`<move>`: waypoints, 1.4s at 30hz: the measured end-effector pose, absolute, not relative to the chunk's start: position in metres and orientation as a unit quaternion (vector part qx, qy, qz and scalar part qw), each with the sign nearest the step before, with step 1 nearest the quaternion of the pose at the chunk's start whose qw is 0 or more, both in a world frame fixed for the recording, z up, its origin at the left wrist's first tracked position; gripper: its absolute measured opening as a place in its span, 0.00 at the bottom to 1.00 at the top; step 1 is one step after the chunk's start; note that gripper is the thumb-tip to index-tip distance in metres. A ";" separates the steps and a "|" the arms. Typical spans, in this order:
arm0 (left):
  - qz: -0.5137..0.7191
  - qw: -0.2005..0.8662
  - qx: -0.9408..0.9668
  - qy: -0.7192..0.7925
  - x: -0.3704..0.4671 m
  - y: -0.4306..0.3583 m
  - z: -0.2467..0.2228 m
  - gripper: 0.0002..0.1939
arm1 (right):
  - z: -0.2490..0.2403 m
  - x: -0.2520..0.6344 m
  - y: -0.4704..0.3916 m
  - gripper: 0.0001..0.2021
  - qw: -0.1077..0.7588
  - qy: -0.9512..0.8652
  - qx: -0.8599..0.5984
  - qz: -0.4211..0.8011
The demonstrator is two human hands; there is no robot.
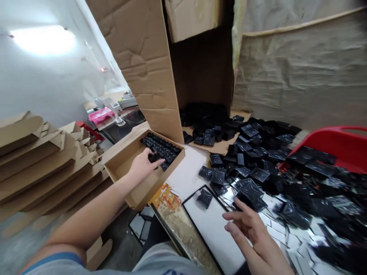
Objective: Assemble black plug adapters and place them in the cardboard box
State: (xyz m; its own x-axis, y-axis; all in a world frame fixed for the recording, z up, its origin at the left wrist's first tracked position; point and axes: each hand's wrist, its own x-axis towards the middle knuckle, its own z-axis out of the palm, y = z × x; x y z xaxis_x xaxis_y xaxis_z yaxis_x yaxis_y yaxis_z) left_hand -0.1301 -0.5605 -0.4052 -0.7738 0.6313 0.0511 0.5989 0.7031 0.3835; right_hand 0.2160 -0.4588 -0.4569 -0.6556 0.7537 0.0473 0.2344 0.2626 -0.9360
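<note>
My left hand (143, 165) reaches into an open cardboard box (130, 191). Its thumb and fingers are around a small black packet (153, 156), against rows of similar black packets (163, 145) that fill the box's far end. The fingertips are partly hidden. My right hand (254, 238) hovers over the table with fingers apart and nothing in them. Beneath and beside it lies a black-framed white panel (210, 225). A single shiny black plastic-wrapped packet (204, 197) rests on that panel. A heap of the same packets (252, 152) spreads beyond my right hand.
Stacked open cardboard boxes (31, 164) stand at the left. A large carton (143, 65) on its side spills packets onto the table. A red chair (341, 141) is at the right. Loose strips (301, 256) litter the right front. Behind is a side table with a pink item (101, 115).
</note>
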 end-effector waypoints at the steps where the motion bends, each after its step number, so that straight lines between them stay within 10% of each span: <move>1: 0.189 0.048 0.322 0.927 -0.148 -0.561 -0.412 0.25 | -0.461 0.219 -0.457 0.25 0.246 -0.754 -0.334 0.510; 22: 0.247 0.286 0.253 0.891 -0.194 -0.544 -0.468 0.16 | -0.492 0.252 -0.449 0.23 0.204 -0.792 -0.381 0.432; 42: 0.179 0.164 0.331 0.912 -0.179 -0.545 -0.466 0.26 | -0.488 0.259 -0.447 0.21 0.177 -0.814 -0.376 0.406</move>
State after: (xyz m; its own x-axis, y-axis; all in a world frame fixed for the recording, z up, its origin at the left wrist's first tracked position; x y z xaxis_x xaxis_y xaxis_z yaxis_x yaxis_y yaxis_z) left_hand -0.1790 -0.5450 -0.4664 -0.7271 0.6625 -0.1802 0.5450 0.7165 0.4354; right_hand 0.2586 -0.4468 -0.4881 -0.6541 0.7562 -0.0177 0.4693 0.3873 -0.7936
